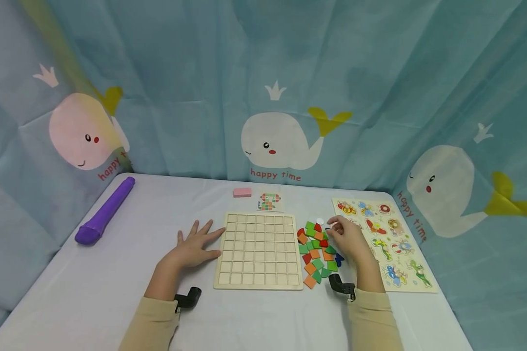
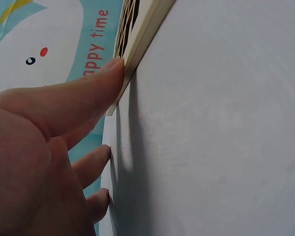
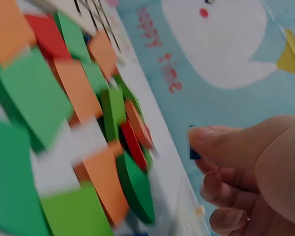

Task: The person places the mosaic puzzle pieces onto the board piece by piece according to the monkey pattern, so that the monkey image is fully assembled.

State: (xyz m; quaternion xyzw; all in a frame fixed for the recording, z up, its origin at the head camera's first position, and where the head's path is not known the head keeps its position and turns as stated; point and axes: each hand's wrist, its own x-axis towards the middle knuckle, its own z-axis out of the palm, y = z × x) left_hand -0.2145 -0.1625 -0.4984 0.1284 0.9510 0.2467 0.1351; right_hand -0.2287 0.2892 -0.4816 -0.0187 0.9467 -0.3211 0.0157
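A wooden grid board [image 1: 258,287] with square recesses lies flat in the middle of the table. My left hand [image 1: 195,249] is spread on the table at its left side; in the left wrist view the thumb [image 2: 88,98] touches the board's edge. Above the loose pieces at the board's right is my right hand [image 1: 350,239]. Between its thumb and finger it pinches a small dark blue piece [image 3: 192,151], mostly hidden by the fingers. Several green, red and orange pieces [image 1: 314,254] lie beneath, with dark blue ones [image 1: 339,259] near the wrist.
A picture card [image 1: 270,201] and a pink block [image 1: 242,192] lie behind the board. An insect-picture board [image 1: 415,251] is at the right, partly under the right arm. A purple microphone-shaped object [image 1: 107,209] lies far left. A whale-print curtain [image 1: 180,141] stands behind the table.
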